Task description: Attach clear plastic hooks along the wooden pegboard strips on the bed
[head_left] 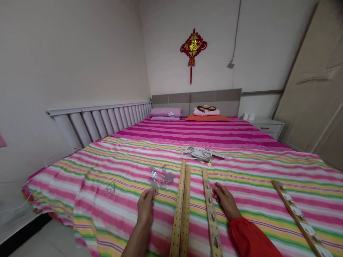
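Clear crinkled plastic packet [160, 177] lies on the pink, yellow and green striped bed sheet [112, 167], its near corner pinched between the closed fingertips of the left hand [145, 207]. Just right of it two pale perforated wooden strips [182, 207] lie side by side, touching, and next comes a single wooden strip with metal clips [210, 207], at whose right edge the right hand [226, 200] rests loosely curled, holding nothing. Farther off lie a flat packet of papers [199, 154] beyond the strips and another wooden strip with white fittings [297, 213] well to the right.
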{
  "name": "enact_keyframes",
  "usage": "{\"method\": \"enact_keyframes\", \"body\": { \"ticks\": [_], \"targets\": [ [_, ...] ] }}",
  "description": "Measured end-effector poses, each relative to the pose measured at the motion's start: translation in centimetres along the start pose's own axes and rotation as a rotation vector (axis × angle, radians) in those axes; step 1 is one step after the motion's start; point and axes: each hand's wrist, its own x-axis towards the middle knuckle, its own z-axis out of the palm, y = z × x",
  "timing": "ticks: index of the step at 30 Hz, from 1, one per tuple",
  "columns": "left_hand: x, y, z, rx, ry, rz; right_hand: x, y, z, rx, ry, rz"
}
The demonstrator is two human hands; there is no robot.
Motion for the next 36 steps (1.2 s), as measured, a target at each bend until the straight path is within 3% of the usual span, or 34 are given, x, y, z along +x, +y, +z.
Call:
{"method": "enact_keyframes", "body": {
  "ticks": [3, 5, 11, 14, 20, 27, 36],
  "targets": [
    [-1.7, 0.8, 0.3, -0.224, -0.066, -0.251, -1.0, -0.7, -0.2, 0.042, 0.018, 0.005],
    [-2.9, 1.1, 0.7, -0.287, -0.113, -0.34, -1.7, -0.9, -0.4, 0.054, 0.027, -0.006],
    [-5.8, 1.9, 2.9, -0.263, -0.28, -0.414, -4.0, -1.5, -0.8, -0.003, 0.067, -0.033],
    [-6.8, 2.0, 4.1, -0.248, -0.361, -0.451, -5.5, -2.4, -0.1, -0.058, 0.128, -0.128],
    [-8.3, 1.3, 7.9, -0.165, -0.463, -0.509, -7.5, -4.7, 2.9, -0.056, -0.221, -0.092],
    [-8.0, -0.3, 12.8, -0.077, -0.532, -0.482, -6.2, -5.1, 3.0, 0.008, -0.252, -0.04],
    [-4.9, -2.2, 17.8, 0.074, -0.62, -0.395, -1.9, -5.9, 2.1, 0.012, -0.199, -0.05]
  ]
}}
